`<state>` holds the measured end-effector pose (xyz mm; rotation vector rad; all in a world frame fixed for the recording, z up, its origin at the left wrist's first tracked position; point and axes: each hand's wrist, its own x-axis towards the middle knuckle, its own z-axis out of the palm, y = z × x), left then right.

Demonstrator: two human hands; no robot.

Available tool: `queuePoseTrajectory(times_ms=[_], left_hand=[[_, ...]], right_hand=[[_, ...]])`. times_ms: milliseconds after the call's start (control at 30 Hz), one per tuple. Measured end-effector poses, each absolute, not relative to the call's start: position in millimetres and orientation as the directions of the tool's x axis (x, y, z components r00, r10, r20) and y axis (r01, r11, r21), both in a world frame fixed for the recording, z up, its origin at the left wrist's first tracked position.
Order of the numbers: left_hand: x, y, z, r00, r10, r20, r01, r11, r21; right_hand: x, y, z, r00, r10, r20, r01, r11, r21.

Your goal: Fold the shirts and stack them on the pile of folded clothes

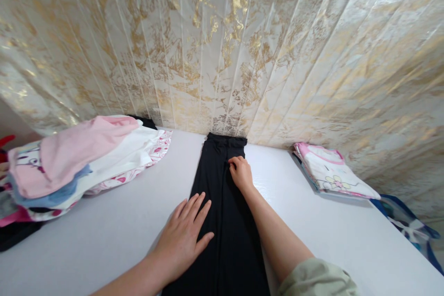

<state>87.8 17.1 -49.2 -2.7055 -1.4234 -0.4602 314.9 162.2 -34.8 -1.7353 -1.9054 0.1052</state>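
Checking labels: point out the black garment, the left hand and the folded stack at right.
black garment (227, 226), head view, middle of the cloth's length.
left hand (183, 238), head view, back of the hand, flat on the garment.
folded stack (333, 173), head view, top white piece with pink trim.

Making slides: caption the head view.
Left hand and right hand rest on a black garment on a white table between clothes pile and folded stack.

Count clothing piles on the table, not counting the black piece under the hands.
2. A loose heap at the table's left edge, pink piece on top; a folded stack at the right, by the wall. More may be hidden off-frame left.
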Motion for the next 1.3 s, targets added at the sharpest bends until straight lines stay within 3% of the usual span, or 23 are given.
queuePoseTrajectory(times_ms=[267,500,633,733,867,1067,1233,1300], left_hand=[[87.5,17.9,-53.1,0.515,0.809,0.282,0.820,-0.562,0.114],[87.7,19.0,-51.7,0.512,0.820,0.256,0.818,-0.556,0.149],[84.9,22.6,-43.8,0.477,0.842,0.253,0.803,-0.534,0.264],[85.6,24.7,-34.8,0.443,0.846,0.296,0.787,-0.525,0.323],[95.6,22.8,-31.9,0.499,0.797,0.341,0.752,-0.594,0.286],[104.3,16.2,-43.2,0.645,0.730,0.228,0.709,-0.682,0.178],[103.1,15.5,-38.6,0.667,0.720,0.191,0.705,-0.693,0.153],[103.4,15.1,-37.6,0.661,0.725,0.195,0.709,-0.688,0.153]], right_hand=[[296.7,151.7,-34.5,-0.029,0.942,0.334,0.974,0.101,-0.201],[297.2,145.1,-33.7,-0.087,0.942,0.325,0.970,0.155,-0.189],[320.4,139.4,-17.4,-0.162,0.961,0.223,0.943,0.217,-0.250],[341.3,124.7,-11.3,-0.152,0.961,0.229,0.952,0.205,-0.228],[353.4,97.9,-28.2,-0.198,0.959,0.205,0.958,0.233,-0.166],[340.0,78.8,-35.0,-0.152,0.970,0.191,0.975,0.178,-0.130],[309.4,59.8,-19.8,-0.474,0.856,0.207,0.849,0.506,-0.151],[303.5,54.5,-22.0,-0.502,0.845,0.183,0.827,0.531,-0.183]])
